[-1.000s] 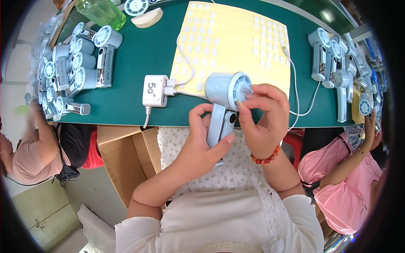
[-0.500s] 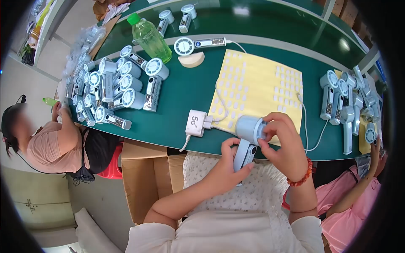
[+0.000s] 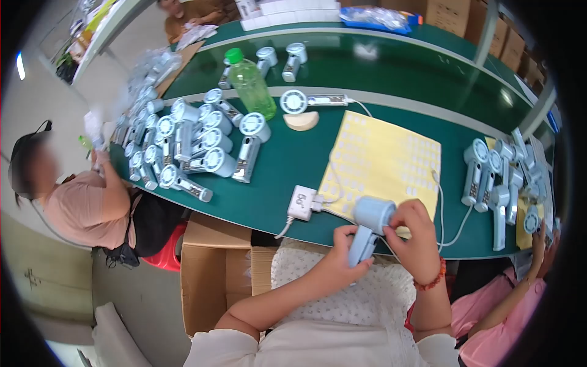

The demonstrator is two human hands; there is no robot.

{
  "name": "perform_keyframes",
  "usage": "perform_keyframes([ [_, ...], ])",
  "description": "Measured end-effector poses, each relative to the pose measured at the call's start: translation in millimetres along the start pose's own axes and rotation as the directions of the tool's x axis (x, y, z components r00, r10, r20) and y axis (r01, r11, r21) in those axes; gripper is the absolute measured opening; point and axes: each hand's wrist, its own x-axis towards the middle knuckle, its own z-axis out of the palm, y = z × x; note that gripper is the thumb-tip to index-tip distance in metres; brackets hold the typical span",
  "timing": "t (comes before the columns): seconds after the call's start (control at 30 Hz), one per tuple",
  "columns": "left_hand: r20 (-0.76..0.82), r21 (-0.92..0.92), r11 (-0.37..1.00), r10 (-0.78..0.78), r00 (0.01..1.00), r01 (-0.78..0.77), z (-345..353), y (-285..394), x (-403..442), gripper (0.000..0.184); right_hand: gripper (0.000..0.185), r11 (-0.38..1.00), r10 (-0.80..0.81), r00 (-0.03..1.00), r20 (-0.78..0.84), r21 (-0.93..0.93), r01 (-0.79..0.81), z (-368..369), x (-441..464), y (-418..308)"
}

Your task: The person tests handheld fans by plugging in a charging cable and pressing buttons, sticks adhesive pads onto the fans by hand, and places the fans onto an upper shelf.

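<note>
A light-blue handheld fan (image 3: 372, 211) is held over the table's near edge, its round head up and its handle tilted down toward me. My left hand (image 3: 342, 255) is wrapped round the handle. At the right rim of the fan head, my right hand (image 3: 417, 235) has thumb and fingertips pinched together; whatever is between them is too small or hidden to make out. Just beyond the hands lies a yellow sheet (image 3: 382, 156) with rows of small pale stickers. A white charger plug (image 3: 301, 203) with cables sits left of the fan.
Many similar fans cluster at the left (image 3: 183, 144) and right (image 3: 489, 165). A green bottle (image 3: 252, 88), a cabled fan (image 3: 294, 101) and a cream half-round block (image 3: 301, 120) stand farther back. Co-workers sit left (image 3: 92, 199) and right (image 3: 504, 312). An open carton (image 3: 205, 287) is below the edge.
The view has tilted up, so the table sits lower in it. The fan head has turned in my left hand, and my right fingers have drawn into a tighter pinch at its rim.
</note>
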Motion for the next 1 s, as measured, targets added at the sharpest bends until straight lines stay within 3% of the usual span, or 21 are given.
perform_keyframes([
  [0.1,-0.015,0.073,0.982,0.174,0.985,-0.173,0,-22,4,0.06,0.038,0.997,0.077,0.996,0.049,0.02,-0.078,-8,5,-5],
  [0.17,0.073,0.035,0.991,0.128,0.989,-0.131,-6,-18,3,0.062,0.05,0.997,0.016,1.0,0.0,-0.073,-0.016,-13,11,-10],
  [0.23,0.15,0.015,0.995,0.095,0.984,-0.098,-14,-15,4,0.063,0.064,0.994,0.074,0.992,0.106,-0.084,-0.066,-19,14,-9],
  [0.3,0.157,0.089,0.99,0.099,0.983,-0.114,-20,-8,1,0.065,0.072,0.998,-0.007,0.974,0.225,-0.052,0.02,-20,18,3],
  [0.4,0.241,0.097,0.989,0.086,0.967,-0.112,-27,-4,2,0.066,0.073,0.978,0.006,0.92,0.392,0.189,-0.086,-20,24,15],
  [0.5,0.261,0.15,0.978,0.1,0.96,-0.142,-30,-8,3,0.065,0.068,0.966,-0.057,0.813,0.58,0.237,-0.101,-27,32,30],
  [0.63,0.307,0.109,0.981,0.119,0.944,-0.159,-37,-3,2,0.065,0.06,0.922,0.032,0.793,0.608,0.289,-0.258,-28,40,11],
  [0.73,0.307,0.066,0.981,0.155,0.939,-0.184,-37,-9,4,0.064,0.057,0.929,0.033,0.782,0.622,0.27,-0.253,-26,41,12],
  [0.83,0.308,0.004,0.977,0.202,0.93,-0.213,-38,-10,4,0.064,0.056,0.903,-0.044,0.811,0.583,0.371,-0.218,-17,35,27],
  [1.0,0.296,-0.044,0.982,0.186,0.937,-0.181,-37,-12,5,0.064,0.067,0.948,-0.032,0.805,0.593,0.273,-0.164,-15,32,20],
])
